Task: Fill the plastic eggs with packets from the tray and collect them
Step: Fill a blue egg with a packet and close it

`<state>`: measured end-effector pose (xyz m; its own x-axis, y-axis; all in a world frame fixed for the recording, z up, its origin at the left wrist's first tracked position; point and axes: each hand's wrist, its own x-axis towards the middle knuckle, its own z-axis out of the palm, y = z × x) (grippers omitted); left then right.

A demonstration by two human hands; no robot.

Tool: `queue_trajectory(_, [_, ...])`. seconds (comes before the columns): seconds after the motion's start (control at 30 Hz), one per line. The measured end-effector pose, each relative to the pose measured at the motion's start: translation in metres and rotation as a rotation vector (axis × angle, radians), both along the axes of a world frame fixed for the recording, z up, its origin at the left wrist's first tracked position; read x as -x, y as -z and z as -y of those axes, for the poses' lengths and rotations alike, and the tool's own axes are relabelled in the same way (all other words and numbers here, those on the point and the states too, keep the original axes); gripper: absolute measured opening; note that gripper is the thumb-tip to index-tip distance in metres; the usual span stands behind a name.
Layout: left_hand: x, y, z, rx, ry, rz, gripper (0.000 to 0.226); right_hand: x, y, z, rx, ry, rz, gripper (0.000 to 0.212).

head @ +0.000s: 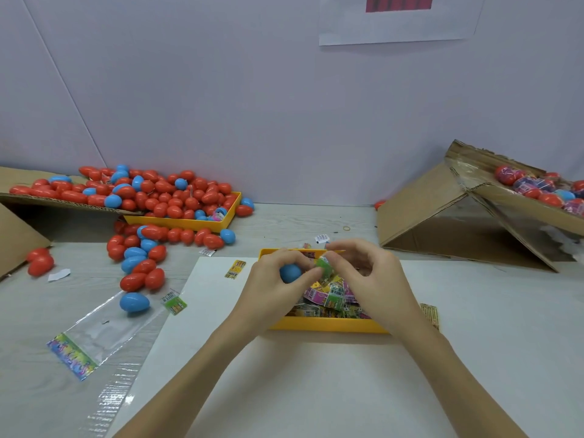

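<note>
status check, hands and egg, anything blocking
Left hand grips blue egg. Right hand pinches green packet at it, above yellow tray. Nothing blocking.

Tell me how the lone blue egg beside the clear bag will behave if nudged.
The blue egg would probably roll: it is rounded and lies on its side. Its glossy shell looks slippery, and likely light like hollow plastic.

A pale wood-grain tabletop [284, 222] is carrying a large white paper sheet [300, 374], with a yellow plastic tray of colourful packets [328, 324] sitting on that sheet. Loose red and blue plastic eggs [139, 260] are lying scattered at the left beside a second yellow tray heaped with eggs [189, 223]. A clear cellophane bag with a printed header [94, 330] is lying near the front left, and a tilted brown cardboard box [442, 216] is resting at the right.
</note>
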<state>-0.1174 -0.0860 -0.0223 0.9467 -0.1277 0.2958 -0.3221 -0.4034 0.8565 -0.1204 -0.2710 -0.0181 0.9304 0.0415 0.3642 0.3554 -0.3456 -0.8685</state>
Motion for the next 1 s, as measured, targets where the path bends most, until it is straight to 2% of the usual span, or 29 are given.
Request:
queue_trajectory(0.1, [-0.001,-0.001,0.0,-0.006,-0.039,0.002,0.012,0.0,0.0,0.0,-0.069,-0.034,-0.068,0.019])
queue_trajectory(0.2, [0.0,0.0,0.0,-0.062,-0.027,0.064,0.011,-0.001,0.004,-0.002,-0.088,-0.011,-0.094,0.004])
queue_trajectory(0.37, [0.002,0.005,0.003,-0.216,-0.069,0.208,0.012,0.0,0.011,-0.008,0.06,0.155,-0.024,0.003])
queue_trajectory(0.47, [0.002,0.005,0.003,-0.262,-0.131,0.277,0.014,0.003,0.008,-0.011,0.092,0.252,0.064,0.009])
queue_trajectory(0.53, [0.002,0.004,0.002,-0.247,-0.161,0.309,0.016,0.003,0.006,-0.01,0.06,0.211,0.0,0.02])
queue_trajectory(0.6, [0.003,0.002,0.002,-0.232,-0.166,0.348,0.016,0.005,0.004,-0.011,-0.009,0.082,-0.12,0.032])
queue_trajectory(0.67, [0.005,0.002,0.003,-0.249,-0.162,0.4,0.016,0.007,0.002,-0.013,-0.1,-0.017,-0.18,0.034])
queue_trajectory(0.83, [0.006,0.004,0.005,-0.406,-0.158,0.602,0.016,0.005,0.002,-0.013,-0.331,-0.029,-0.237,0.014])
queue_trajectory(1.0, [0.005,0.006,0.006,-0.41,-0.161,0.734,0.017,0.008,-0.001,-0.013,-0.651,-0.087,-0.399,0.017])
